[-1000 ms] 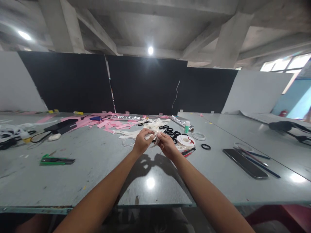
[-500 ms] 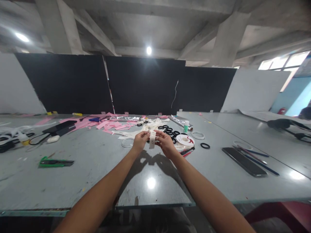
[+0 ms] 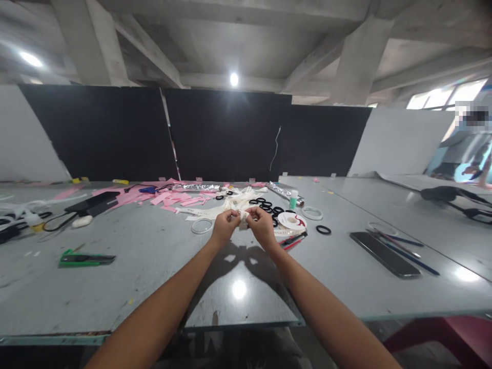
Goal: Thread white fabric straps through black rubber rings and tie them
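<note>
Above the middle of the table, my left hand (image 3: 225,228) and my right hand (image 3: 262,226) face each other with fingers pinched. Between their fingertips is a short cream ribbon (image 3: 243,221), gripped from both sides; the fingers hide much of it. Behind the hands lies a tangle of loose white ribbon strips (image 3: 246,197). Several black rings (image 3: 271,206) are heaped just beyond my right hand. Beside them sits a white ribbon spool (image 3: 289,221) with a red mark. A red and black utility knife (image 3: 294,240) rests near my right wrist, and a clear ring (image 3: 202,226) lies left of my left hand.
A green utility knife (image 3: 86,258) lies at left, below a black box (image 3: 92,203). Pink scraps (image 3: 169,196) spread along the back. A green glue stick (image 3: 293,200) stands behind the spool. At right lies a black phone (image 3: 384,254) beside pens. A person (image 3: 467,148) appears at far right.
My fingertips have closed in over the ribbon, which hung down flat and now shows less. The view has shifted slightly, and a person has come into view at far right.
</note>
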The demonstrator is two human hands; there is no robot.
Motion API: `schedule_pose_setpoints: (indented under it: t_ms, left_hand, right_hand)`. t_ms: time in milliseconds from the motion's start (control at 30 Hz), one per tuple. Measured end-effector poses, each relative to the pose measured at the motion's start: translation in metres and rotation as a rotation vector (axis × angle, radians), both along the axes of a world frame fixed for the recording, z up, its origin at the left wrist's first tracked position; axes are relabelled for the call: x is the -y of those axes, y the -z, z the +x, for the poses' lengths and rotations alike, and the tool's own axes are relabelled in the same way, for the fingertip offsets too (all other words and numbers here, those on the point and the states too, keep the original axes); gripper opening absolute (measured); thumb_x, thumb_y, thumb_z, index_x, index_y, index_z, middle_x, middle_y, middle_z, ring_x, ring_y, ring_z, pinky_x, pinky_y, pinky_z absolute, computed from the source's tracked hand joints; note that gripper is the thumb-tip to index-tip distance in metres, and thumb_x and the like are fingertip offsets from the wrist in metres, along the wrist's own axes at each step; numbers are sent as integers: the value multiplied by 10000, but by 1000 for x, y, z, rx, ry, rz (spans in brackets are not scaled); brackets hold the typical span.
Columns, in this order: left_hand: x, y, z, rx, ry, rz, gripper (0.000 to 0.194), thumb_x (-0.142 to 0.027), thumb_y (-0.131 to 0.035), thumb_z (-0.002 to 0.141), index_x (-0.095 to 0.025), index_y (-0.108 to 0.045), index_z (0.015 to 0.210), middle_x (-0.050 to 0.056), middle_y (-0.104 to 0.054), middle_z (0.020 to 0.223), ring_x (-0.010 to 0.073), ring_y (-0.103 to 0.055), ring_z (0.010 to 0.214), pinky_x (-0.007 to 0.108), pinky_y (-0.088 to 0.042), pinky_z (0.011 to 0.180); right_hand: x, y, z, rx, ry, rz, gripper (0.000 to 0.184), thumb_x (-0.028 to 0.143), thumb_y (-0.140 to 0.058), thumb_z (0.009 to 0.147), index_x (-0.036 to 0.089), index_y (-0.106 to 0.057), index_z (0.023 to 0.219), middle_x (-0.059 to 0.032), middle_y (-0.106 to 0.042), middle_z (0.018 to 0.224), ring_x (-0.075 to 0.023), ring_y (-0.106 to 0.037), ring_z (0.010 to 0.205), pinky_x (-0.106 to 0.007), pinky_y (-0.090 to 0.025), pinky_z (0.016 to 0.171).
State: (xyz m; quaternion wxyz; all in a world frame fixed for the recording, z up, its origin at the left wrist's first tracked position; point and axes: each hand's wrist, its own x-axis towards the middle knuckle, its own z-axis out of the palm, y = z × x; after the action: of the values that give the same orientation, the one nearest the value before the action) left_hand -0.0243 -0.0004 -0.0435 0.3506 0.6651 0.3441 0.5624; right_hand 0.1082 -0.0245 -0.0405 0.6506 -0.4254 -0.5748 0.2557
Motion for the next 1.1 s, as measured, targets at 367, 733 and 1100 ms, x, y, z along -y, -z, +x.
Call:
schedule_pose_setpoints:
  t_ms: [367,733,1100]
  left_hand:
    - [-3,2,-3,-3,-88,37,145,-297,-610,704,-154,-631,707,13,-647,795,143,-565,743,239,-422,712]
    - [-11,3,-8,110,-171,-31,194,-359,-578,741,-166,-592,745,-29,-561,628,112,-486,568,217,-364,564]
    - [-8,5,-6,-56,-47,-3,226,-392,-598,736,-175,-544,707,-59,-458,531,90,-419,480,206,-314,494]
  right_hand:
    - [-2,2,-4,-144,-149,-70,201,252,-640,641,193,-559,814,40,-537,626,-101,-489,518,-249,-507,463]
    - [-7,0,0,-270,-162,-127,277,193,-582,562,212,-478,818,77,-458,618,-79,-426,502,-243,-509,471]
    - [-1,0,12,277,0,134,412,232,-625,689,259,-605,1099,-53,-581,1070,-177,-540,863,-311,-460,751]
